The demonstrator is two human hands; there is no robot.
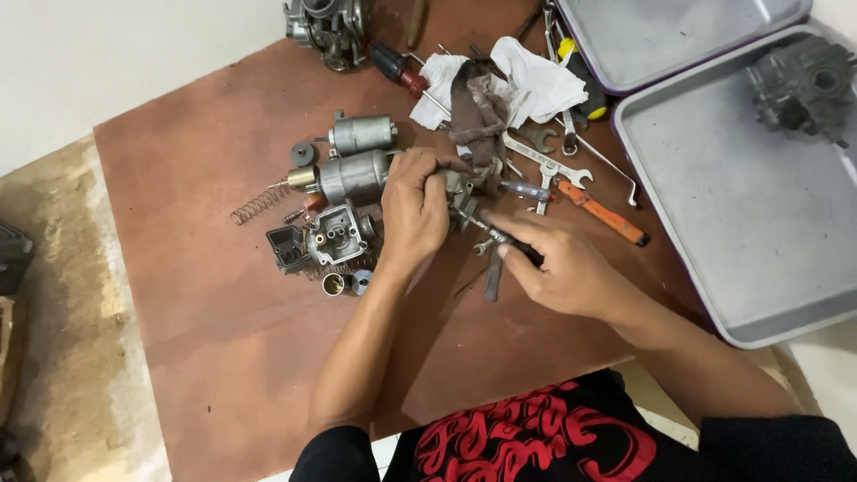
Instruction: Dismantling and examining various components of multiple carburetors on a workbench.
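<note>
Head view: a metal part (460, 192) is gripped by the left hand (412, 210), a screwdriver (500, 236) by the right hand (562, 268). An engine part (803, 85) is held in one grey tray (714, 214).

A reddish-brown tabletop (223, 339) carries a coil spring (259, 204), grey cylinders (357, 156), wrenches (549, 165), a white rag (536, 85), an orange-handled tool (603, 214) and, at right, grey trays (759, 223), one holding what looks like an engine part (803, 85).

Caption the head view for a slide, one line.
Left hand grips a small metal part while right hand works a screwdriver into it, over a brown board.
</note>
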